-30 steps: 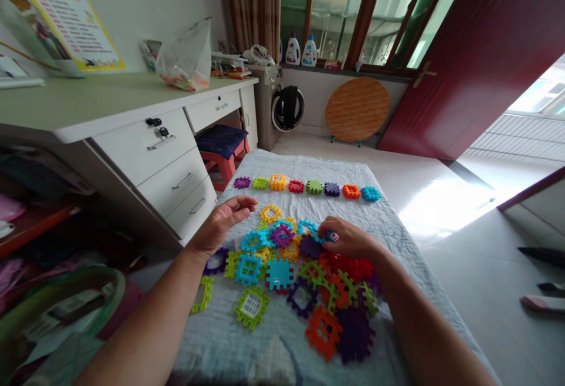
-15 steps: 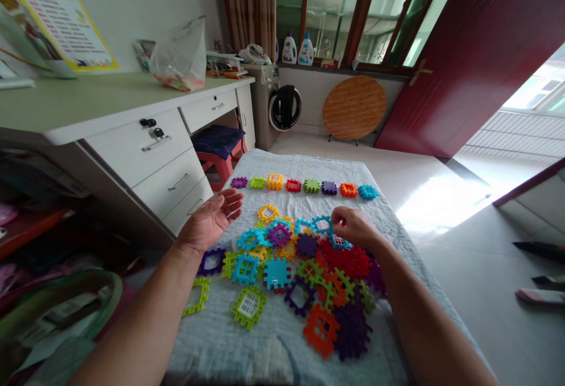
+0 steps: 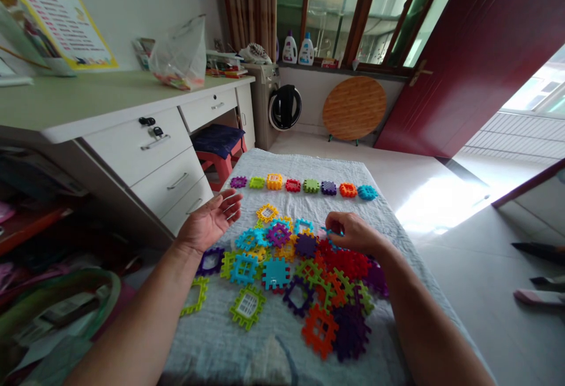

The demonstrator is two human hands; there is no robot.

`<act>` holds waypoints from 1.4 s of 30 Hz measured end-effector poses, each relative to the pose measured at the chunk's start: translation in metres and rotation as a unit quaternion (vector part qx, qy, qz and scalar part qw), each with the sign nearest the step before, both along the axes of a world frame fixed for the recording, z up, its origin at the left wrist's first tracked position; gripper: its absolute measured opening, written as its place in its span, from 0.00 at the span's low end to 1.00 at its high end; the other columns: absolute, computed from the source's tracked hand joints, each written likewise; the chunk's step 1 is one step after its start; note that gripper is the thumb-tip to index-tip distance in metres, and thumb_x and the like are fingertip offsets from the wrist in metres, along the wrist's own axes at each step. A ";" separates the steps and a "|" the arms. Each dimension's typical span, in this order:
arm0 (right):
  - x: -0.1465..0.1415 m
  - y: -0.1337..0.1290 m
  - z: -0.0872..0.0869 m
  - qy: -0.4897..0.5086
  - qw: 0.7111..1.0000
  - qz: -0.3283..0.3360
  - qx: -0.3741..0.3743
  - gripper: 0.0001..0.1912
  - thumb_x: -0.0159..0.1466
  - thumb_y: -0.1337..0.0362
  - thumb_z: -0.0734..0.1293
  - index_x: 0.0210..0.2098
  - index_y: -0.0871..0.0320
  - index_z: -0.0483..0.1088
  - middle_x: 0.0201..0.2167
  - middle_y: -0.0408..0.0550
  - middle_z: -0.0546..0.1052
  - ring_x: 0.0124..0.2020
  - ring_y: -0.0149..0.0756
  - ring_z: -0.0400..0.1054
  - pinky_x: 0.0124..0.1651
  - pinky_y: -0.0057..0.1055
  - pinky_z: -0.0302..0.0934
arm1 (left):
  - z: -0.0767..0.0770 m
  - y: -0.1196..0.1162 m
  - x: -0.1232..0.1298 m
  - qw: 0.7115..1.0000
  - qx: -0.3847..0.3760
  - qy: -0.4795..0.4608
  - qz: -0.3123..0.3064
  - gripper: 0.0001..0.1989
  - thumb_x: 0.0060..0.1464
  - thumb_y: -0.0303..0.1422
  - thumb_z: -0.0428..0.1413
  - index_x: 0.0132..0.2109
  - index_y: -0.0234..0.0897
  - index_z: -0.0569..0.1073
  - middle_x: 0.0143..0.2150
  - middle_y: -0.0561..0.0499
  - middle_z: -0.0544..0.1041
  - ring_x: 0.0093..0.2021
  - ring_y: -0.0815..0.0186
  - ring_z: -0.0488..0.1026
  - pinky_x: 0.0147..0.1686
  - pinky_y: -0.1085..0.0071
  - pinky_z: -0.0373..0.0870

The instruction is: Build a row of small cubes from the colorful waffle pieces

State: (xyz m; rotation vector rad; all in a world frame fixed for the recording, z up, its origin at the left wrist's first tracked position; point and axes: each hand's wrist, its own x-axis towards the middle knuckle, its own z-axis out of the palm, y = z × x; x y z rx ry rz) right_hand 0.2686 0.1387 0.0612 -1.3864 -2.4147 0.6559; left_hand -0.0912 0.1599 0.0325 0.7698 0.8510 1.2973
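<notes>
My left hand (image 3: 210,221) hovers open at the left of the pile, palm turned inward, fingers apart and nothing in them. At the pile's right rear, my right hand (image 3: 351,232) is closed with its fingers curled down on a blue notched plastic tile (image 3: 330,231), most of which the hand hides. Red tiles (image 3: 353,261) lie just below that hand. Near the middle are a purple tile (image 3: 279,235), a dark purple tile (image 3: 306,245) and a solid blue tile (image 3: 276,273). A green tile (image 3: 248,307) with a grid centre lies at the front.
Behind the pile runs a row of coloured stacks or blocks, from a purple one (image 3: 239,182) to a blue one (image 3: 367,192). All rest on a cloth-covered table (image 3: 291,345). A white desk (image 3: 145,156) stands left, with a red stool (image 3: 220,150) beside it.
My right hand has moved slightly left and down over the blue tile, which was more visible before and is now mostly covered. My left hand stays almost still.
</notes>
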 end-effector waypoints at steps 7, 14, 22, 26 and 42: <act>0.004 -0.001 -0.005 -0.013 1.000 0.011 -0.018 0.22 0.50 0.62 0.69 0.45 0.56 0.66 0.42 0.48 0.70 0.39 0.36 0.65 0.42 0.32 0.61 | -0.005 -0.001 0.005 0.991 -0.004 0.121 -0.054 0.16 0.49 0.35 0.60 0.47 0.38 0.73 0.47 0.46 0.76 0.43 0.65 0.74 0.41 0.71 0.70; 0.004 0.004 -0.013 -0.063 0.997 0.033 -0.008 0.23 0.51 0.62 0.70 0.47 0.55 0.68 0.43 0.50 0.71 0.47 0.43 0.63 0.52 0.41 0.58 | -0.003 -0.004 0.011 0.983 0.005 0.171 -0.063 0.18 0.47 0.38 0.61 0.46 0.37 0.73 0.46 0.45 0.76 0.44 0.62 0.74 0.42 0.69 0.69; 0.004 0.002 -0.015 -0.072 0.997 0.031 -0.011 0.26 0.52 0.66 0.67 0.51 0.56 0.67 0.49 0.52 0.70 0.51 0.45 0.61 0.55 0.43 0.56 | -0.005 -0.004 0.011 0.982 0.004 0.173 -0.075 0.17 0.48 0.37 0.60 0.46 0.38 0.73 0.46 0.47 0.76 0.43 0.65 0.73 0.44 0.70 0.67; 0.004 0.002 -0.013 -0.070 0.997 0.035 -0.016 0.25 0.52 0.66 0.67 0.50 0.56 0.67 0.48 0.52 0.71 0.50 0.45 0.62 0.56 0.43 0.56 | -0.005 -0.005 0.013 0.974 0.006 0.214 -0.069 0.18 0.47 0.39 0.61 0.46 0.37 0.73 0.45 0.46 0.76 0.44 0.63 0.73 0.43 0.68 0.68; 0.020 0.004 -0.008 -0.082 0.996 0.005 -0.031 0.20 0.52 0.59 0.69 0.44 0.58 0.70 0.41 0.50 0.68 0.43 0.40 0.65 0.49 0.36 0.59 | -0.014 -0.003 0.018 0.936 0.054 0.336 -0.083 0.20 0.46 0.40 0.60 0.45 0.35 0.72 0.44 0.46 0.75 0.47 0.60 0.71 0.49 0.63 0.66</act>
